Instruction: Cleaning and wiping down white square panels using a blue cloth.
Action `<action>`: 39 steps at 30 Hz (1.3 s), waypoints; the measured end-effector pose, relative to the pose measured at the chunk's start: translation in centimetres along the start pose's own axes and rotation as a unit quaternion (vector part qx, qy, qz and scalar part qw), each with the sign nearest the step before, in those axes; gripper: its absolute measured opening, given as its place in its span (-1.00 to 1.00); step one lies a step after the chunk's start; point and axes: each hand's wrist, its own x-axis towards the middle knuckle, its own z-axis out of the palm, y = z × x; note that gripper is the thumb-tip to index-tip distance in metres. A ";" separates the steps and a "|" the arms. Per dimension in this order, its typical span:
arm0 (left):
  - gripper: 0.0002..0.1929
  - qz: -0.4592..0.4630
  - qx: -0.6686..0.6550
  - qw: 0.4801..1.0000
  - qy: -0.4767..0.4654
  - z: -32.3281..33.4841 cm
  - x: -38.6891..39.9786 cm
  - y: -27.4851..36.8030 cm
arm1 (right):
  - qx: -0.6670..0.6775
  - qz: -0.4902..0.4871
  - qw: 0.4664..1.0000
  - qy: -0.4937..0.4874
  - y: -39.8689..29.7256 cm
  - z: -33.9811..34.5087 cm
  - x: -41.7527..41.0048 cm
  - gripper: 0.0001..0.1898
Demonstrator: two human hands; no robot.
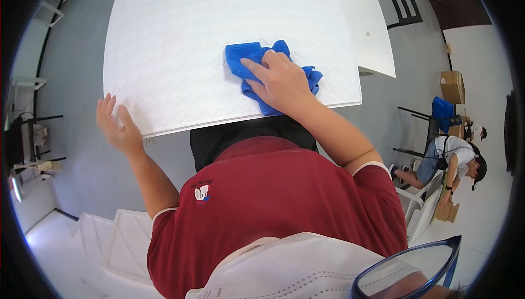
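Note:
A large white panel (pixel 184 61) with a faint textured pattern lies flat before me, its near edge close to my body. On its near right part, my right hand (pixel 279 79) presses down on a crumpled blue cloth (pixel 244 55), with parts of the cloth showing on both sides of my fingers. My left hand (pixel 119 124) is at the panel's near left corner, fingers spread, the thumb over the edge; whether the hidden palm touches the panel I cannot tell. No other object shows in that hand.
A white table surface (pixel 369 32) extends beyond the panel's right side. Farther right, a person (pixel 455 155) bends over another table, near a blue bag (pixel 443 112) and a cardboard box (pixel 452 87). White panels (pixel 129 241) stand behind me at lower left. A black chair (pixel 400 1) is at upper right.

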 end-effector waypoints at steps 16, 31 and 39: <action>-0.59 0.008 0.102 0.992 -0.072 0.5 1.0 -1.0 | 0.093 -0.004 0.995 0.035 0.7 -0.3 -0.5 -0.65; -0.41 -0.131 0.191 0.955 -0.185 0.5 0.9 0.4 | 0.130 -0.049 0.989 0.045 0.8 -1.0 -0.7 -0.65; -0.49 -0.118 0.127 0.975 -0.142 0.7 1.2 -1.2 | 0.137 -0.050 0.988 0.051 0.9 -0.8 -0.7 -0.65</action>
